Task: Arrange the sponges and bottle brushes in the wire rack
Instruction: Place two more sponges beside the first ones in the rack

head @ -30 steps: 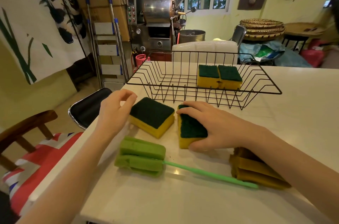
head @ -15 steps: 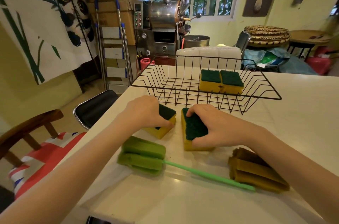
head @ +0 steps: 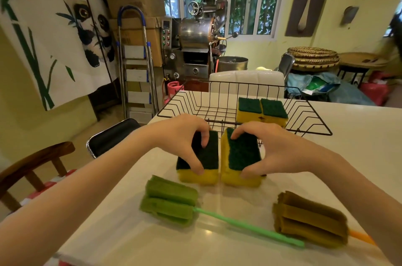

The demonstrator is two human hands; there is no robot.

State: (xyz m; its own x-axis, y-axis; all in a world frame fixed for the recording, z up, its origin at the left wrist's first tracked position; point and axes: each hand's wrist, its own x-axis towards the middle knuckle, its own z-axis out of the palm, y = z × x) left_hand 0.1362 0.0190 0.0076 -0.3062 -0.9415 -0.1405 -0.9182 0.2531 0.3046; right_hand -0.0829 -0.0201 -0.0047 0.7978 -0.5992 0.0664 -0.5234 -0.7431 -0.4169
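Hands each grip a sponge side by side just near of the wire rack (head: 304, 111): left hand (head: 185, 135) clamps left sponge (head: 206, 156), right hand (head: 274, 148) clamps right sponge (head: 241, 154). Two sponges (head: 262, 110) sit in rack; green brush (head: 169, 200) and brown brush (head: 309, 220) lie on table (head: 359, 146) nearer.

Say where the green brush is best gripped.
Probably the thin handle of the green brush, from above near the foam head: it lies flat on the table, the middle stretch is unobstructed, and its far end sits by the brown brush.
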